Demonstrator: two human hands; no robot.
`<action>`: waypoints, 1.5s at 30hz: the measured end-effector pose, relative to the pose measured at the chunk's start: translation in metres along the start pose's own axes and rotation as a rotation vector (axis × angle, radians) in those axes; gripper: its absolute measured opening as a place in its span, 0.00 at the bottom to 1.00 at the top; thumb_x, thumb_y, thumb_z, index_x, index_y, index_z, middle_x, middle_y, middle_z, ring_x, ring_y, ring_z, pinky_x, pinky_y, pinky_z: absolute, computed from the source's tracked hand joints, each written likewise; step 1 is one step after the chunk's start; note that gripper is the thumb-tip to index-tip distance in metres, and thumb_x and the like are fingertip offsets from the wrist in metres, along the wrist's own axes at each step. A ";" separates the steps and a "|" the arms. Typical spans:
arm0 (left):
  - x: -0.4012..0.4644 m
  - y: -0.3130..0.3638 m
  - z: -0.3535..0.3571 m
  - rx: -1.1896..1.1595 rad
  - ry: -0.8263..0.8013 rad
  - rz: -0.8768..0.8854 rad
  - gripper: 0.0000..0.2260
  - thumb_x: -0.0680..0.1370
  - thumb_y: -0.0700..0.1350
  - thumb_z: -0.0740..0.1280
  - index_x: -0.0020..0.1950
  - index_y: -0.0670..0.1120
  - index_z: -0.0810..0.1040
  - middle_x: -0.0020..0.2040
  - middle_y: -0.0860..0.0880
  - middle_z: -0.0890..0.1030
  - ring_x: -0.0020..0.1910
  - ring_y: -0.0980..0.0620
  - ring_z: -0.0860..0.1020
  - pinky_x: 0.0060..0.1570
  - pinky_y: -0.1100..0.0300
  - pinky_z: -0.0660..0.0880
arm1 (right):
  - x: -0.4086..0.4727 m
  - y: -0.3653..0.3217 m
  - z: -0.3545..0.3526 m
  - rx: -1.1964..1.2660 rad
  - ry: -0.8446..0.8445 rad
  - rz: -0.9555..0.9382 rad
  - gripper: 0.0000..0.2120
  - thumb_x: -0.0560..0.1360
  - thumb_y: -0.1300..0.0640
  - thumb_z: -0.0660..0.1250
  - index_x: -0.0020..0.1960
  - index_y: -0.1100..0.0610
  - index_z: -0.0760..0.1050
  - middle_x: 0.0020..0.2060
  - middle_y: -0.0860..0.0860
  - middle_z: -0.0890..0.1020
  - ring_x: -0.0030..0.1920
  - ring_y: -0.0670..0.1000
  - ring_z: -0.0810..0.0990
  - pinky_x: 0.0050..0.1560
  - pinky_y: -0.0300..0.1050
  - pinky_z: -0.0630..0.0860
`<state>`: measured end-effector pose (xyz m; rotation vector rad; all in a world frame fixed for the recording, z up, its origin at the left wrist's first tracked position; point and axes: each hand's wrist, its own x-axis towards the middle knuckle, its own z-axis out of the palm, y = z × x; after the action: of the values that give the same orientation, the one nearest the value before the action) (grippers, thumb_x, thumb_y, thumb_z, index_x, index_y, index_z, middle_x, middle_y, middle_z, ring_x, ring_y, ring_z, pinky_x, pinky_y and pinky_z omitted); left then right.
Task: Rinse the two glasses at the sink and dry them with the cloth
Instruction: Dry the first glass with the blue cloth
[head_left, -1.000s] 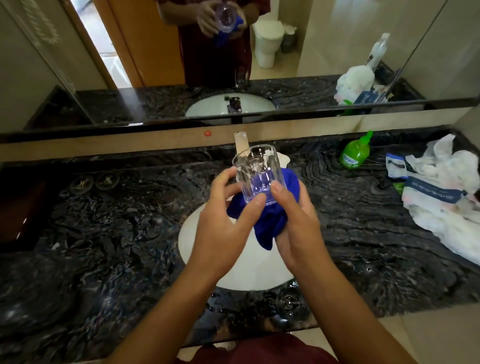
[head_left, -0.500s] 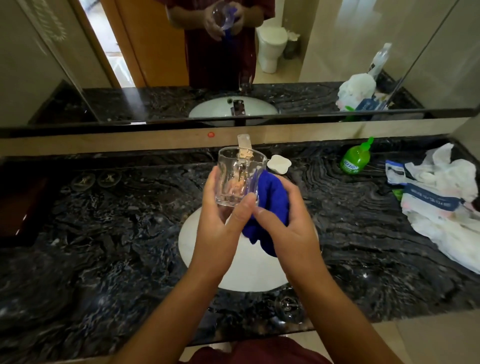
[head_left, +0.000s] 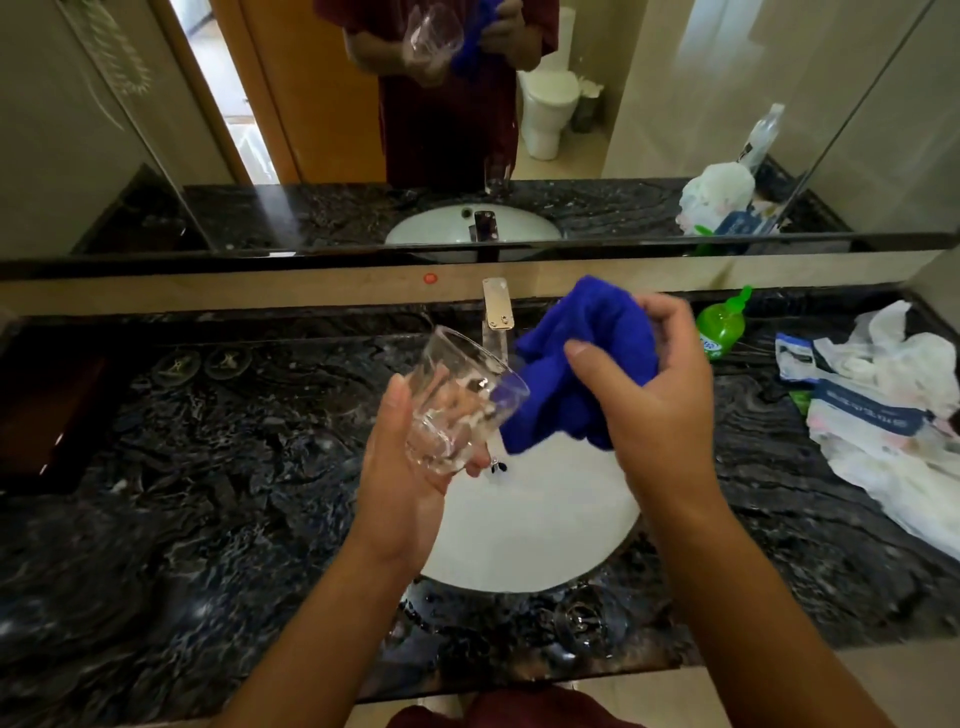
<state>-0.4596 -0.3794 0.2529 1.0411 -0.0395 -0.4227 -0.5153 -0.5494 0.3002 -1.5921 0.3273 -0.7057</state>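
My left hand (head_left: 405, 478) holds a clear glass (head_left: 460, 402) by its base over the white sink (head_left: 535, 540). The glass is tilted, its mouth pointing up and to the right. My right hand (head_left: 649, 395) grips a bunched blue cloth (head_left: 576, 364) just right of the glass rim; one fold of the cloth touches the rim. A second clear glass (head_left: 584, 621) stands on the dark counter at the sink's near edge, between my forearms.
A square metal tap (head_left: 497, 317) rises behind the sink. A green soap bottle (head_left: 719, 327) and crumpled white plastic bags (head_left: 893, 400) lie on the black marble counter (head_left: 208, 467) at right. A mirror runs along the back wall.
The cloth has come off the glass: my right hand lifted it up and to the right. My left hand has tipped the glass so that its mouth faces the cloth.
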 end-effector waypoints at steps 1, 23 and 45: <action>-0.001 -0.001 0.000 -0.018 -0.029 -0.048 0.32 0.73 0.69 0.70 0.62 0.44 0.81 0.53 0.43 0.85 0.42 0.50 0.81 0.35 0.57 0.75 | 0.002 -0.004 0.002 0.027 0.032 -0.018 0.16 0.75 0.64 0.75 0.57 0.53 0.73 0.51 0.51 0.83 0.50 0.51 0.85 0.50 0.52 0.84; 0.013 0.017 -0.015 0.107 -0.213 -0.031 0.14 0.79 0.52 0.59 0.45 0.43 0.76 0.33 0.46 0.76 0.27 0.48 0.73 0.24 0.58 0.68 | -0.015 0.012 -0.005 -0.346 -0.689 -0.019 0.17 0.84 0.48 0.59 0.68 0.44 0.80 0.75 0.40 0.72 0.77 0.43 0.66 0.75 0.51 0.66; 0.022 0.012 -0.010 0.282 -0.124 -0.263 0.13 0.75 0.55 0.66 0.46 0.45 0.77 0.33 0.48 0.78 0.28 0.52 0.74 0.25 0.61 0.66 | -0.019 0.005 -0.032 -0.464 -0.856 -0.114 0.30 0.78 0.64 0.69 0.77 0.46 0.70 0.72 0.39 0.75 0.73 0.44 0.72 0.70 0.44 0.72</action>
<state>-0.4332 -0.3740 0.2541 1.3025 -0.0744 -0.7360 -0.5489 -0.5642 0.2911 -2.2048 -0.2554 0.0276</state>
